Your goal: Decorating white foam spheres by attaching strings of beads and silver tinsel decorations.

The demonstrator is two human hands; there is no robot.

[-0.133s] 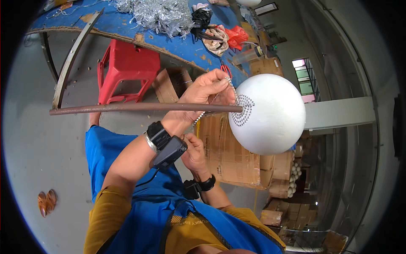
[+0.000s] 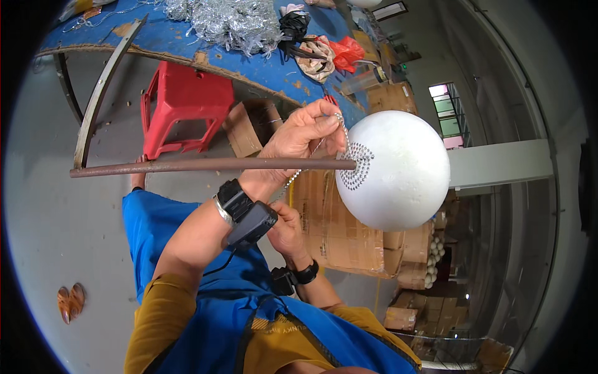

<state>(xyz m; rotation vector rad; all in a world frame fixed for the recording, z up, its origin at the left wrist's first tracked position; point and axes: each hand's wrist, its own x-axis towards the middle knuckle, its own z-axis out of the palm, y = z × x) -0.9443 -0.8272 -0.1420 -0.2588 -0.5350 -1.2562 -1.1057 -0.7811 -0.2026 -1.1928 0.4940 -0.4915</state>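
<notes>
A large white ball (image 2: 405,181) sits at the end of a brown metal rod (image 2: 205,164), with curved rows of silver rhinestones (image 2: 360,174) round the rod's tip. Just left of the ball, my left hand (image 2: 309,129) pinches a silver rhinestone chain (image 2: 346,134) between thumb and fingers. One stretch of the chain meets the ball's decorated patch. Another passes behind the rod toward my right hand (image 2: 288,234), which is lower and nearer my body. Its fingers are closed at the chain's lower stretch; a black device on my left wrist partly hides their tips.
A blue table (image 2: 249,68) at the back carries silver tinsel (image 2: 227,25), cloth and a red bag (image 2: 346,53). A red stool (image 2: 187,106) and an open carton (image 2: 244,131) stand before it. Large cartons (image 2: 339,230) are below the ball; a bent metal frame (image 2: 106,93) joins the rod.
</notes>
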